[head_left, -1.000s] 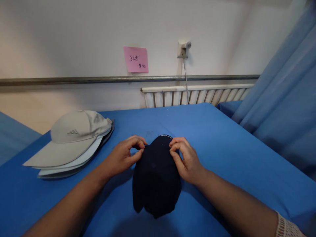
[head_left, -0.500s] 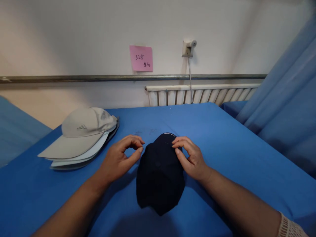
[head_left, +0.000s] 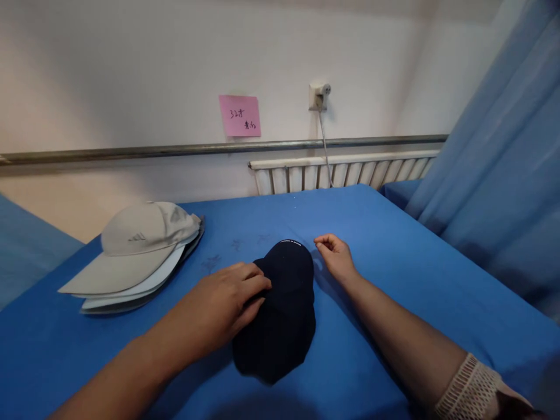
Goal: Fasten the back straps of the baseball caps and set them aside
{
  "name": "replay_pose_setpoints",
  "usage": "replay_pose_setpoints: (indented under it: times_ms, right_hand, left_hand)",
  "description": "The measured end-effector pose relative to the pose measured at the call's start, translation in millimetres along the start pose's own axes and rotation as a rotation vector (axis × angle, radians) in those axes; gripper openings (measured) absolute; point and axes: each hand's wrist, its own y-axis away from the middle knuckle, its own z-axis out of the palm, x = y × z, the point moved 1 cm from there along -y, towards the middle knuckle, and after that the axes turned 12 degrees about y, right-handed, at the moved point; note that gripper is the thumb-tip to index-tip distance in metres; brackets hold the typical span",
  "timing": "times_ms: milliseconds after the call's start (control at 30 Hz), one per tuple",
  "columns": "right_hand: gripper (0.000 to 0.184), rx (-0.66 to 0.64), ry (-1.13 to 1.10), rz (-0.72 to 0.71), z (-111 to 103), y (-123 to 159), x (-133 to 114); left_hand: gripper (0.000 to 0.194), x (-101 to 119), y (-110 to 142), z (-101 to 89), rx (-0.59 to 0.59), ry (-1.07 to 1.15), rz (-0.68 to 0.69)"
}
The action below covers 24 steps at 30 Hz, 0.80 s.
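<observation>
The tabletop [head_left: 394, 256] offers passage along its right edge, outside the right hand [head_left: 336, 256], whose forearm [head_left: 394, 324] crosses the near right part. Stacked caps [head_left: 140, 248] block the far left corner. Between them and the dark cap [head_left: 284, 315], a gap opens toward the far edge; the left hand [head_left: 230, 297] blocks it nearer.

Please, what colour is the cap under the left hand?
The cap is very dark navy, almost black; the head view shows it.

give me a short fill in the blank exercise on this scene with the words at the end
1. The person's ____ hand overlaps the dark cap.
2. The lettering on its brim is ____.
3. The cloth under the stack of caps is ____.
4. The sticky note is ____.

Missing words: left; white; blue; pink
</observation>
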Motion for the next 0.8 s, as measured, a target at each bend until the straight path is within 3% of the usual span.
replay_pose_setpoints:
  times_ms: [133, 333, 467, 600, 667, 800]
  right_hand:
    - [0.018, -0.068, 0.06, 0.03, 5.1, -2.0, 8.0]
    - [0.042, -0.215, 0.14, 0.091, 22.2, -15.5, 12.4]
    - [0.045, -0.291, 0.15, 0.164, 34.9, -34.1, 5.2]
    - [0.025, -0.423, 0.052, 0.234, 35.5, -38.7, -2.2]
    - [0.02, -0.516, -0.045, 0.266, 26.8, -33.3, -3.3]
    - [0.029, -0.609, -0.255, 0.348, -5.4, -20.1, -1.7]
  left_hand:
    - [0.03, 4.8, -2.4, -2.3, -0.05, -0.018, 0.041]
    - [0.014, 8.3, -10.1, -1.4, -0.154, -0.059, 0.053]
    - [0.009, 11.5, -9.5, -8.7, -0.126, -0.074, 0.016]
    - [0.012, 10.4, 1.3, -17.0, 0.103, 0.034, -0.05]
    - [0.013, 2.5, 8.7, -16.7, 0.295, 0.132, -0.1]
    - [0.016, -30.2, 20.5, -2.5, 0.728, 0.303, -0.287]
